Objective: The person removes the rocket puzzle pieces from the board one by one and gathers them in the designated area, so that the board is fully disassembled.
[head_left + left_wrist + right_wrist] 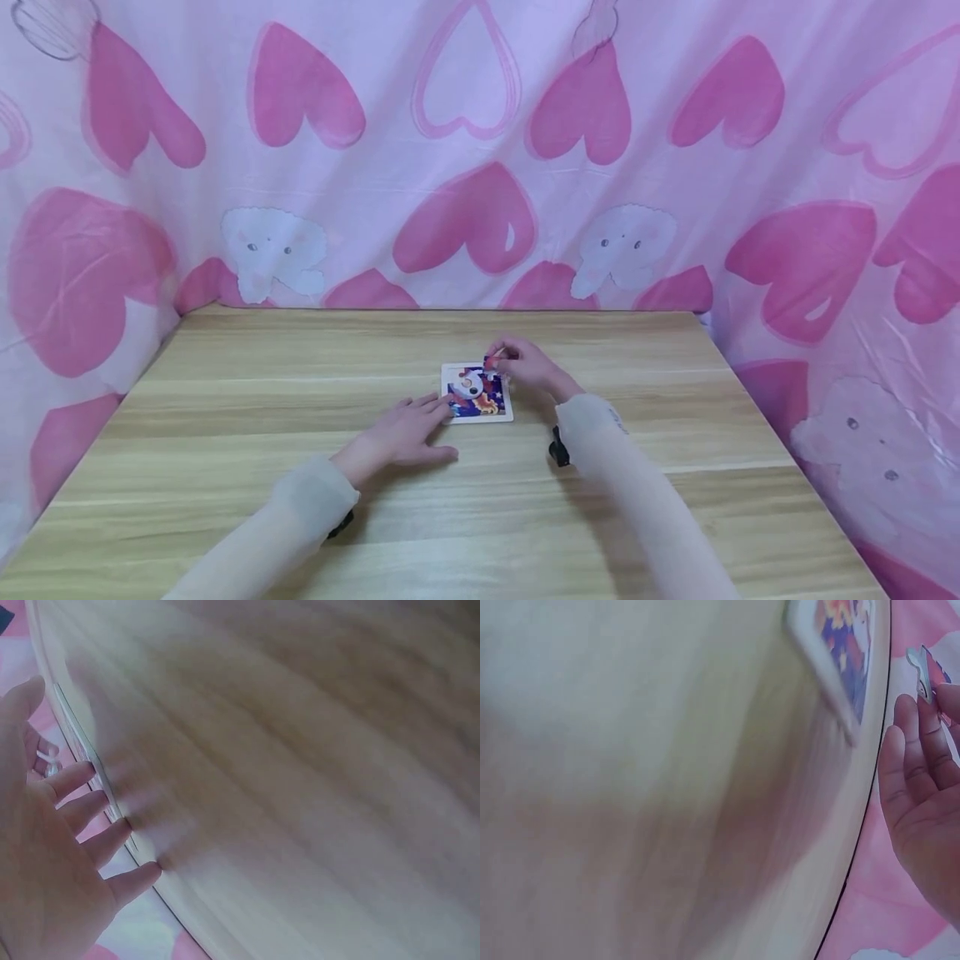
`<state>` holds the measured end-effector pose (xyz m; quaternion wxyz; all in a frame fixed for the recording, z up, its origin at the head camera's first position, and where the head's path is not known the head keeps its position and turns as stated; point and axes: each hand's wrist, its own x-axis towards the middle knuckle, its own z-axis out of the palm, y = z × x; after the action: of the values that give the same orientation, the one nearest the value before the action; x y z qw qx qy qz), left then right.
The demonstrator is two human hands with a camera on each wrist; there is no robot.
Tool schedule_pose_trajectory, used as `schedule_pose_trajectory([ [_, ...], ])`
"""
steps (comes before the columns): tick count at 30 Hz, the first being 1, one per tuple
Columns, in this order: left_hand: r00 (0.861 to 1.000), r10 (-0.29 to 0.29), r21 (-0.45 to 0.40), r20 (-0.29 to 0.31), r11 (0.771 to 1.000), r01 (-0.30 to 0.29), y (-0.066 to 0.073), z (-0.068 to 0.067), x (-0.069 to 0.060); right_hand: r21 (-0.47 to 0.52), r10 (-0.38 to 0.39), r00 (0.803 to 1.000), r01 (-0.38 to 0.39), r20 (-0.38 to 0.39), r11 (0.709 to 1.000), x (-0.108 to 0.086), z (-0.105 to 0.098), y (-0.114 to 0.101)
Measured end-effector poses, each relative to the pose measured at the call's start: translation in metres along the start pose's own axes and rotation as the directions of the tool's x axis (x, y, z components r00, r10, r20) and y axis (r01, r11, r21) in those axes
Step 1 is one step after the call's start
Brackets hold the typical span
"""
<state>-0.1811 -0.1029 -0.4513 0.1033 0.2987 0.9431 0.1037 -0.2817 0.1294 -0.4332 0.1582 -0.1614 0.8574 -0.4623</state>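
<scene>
A small square puzzle point(487, 405) with a white frame and a purple, red and white picture lies on the table. The left hand point(401, 432) rests with spread fingers at its left edge; in the left wrist view those fingers point(105, 844) look nearly straight. Above the puzzle's upper right corner, the right hand point(531, 367) pinches a puzzle piece point(492, 362). The right wrist view shows that piece point(932, 675) raised between thumb and fingertips of the right hand point(930, 802), off the framed puzzle point(844, 656).
The wooden table point(300, 350) reaches back to a pink curtain point(360, 192) printed with hearts and white animals, which also hangs along both sides. Dark objects show at the underside of both wrists.
</scene>
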Motion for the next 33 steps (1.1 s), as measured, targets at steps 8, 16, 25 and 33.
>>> schedule_pose_trajectory([
  [8,1.0,0.002,-0.011,0.003,1.0,-0.002,0.002,-0.005,-0.003,0.061,-0.01,0.998,0.006,0.066,0.998,-0.024,-0.012,-0.001],
  [16,1.0,0.009,-0.007,0.0,1.0,-0.009,0.003,-0.006,-0.003,0.053,0.036,0.998,-0.039,0.055,0.998,-0.029,-0.032,0.025],
  [25,1.0,0.015,-0.006,-0.005,1.0,-0.016,0.001,-0.004,-0.003,-0.034,0.102,0.995,-0.103,-0.014,0.994,-0.025,-0.034,0.046],
  [33,1.0,0.008,-0.003,-0.005,1.0,-0.008,0.001,-0.004,-0.003,-0.128,0.112,0.988,-0.126,-0.105,0.984,-0.025,-0.03,0.041],
])
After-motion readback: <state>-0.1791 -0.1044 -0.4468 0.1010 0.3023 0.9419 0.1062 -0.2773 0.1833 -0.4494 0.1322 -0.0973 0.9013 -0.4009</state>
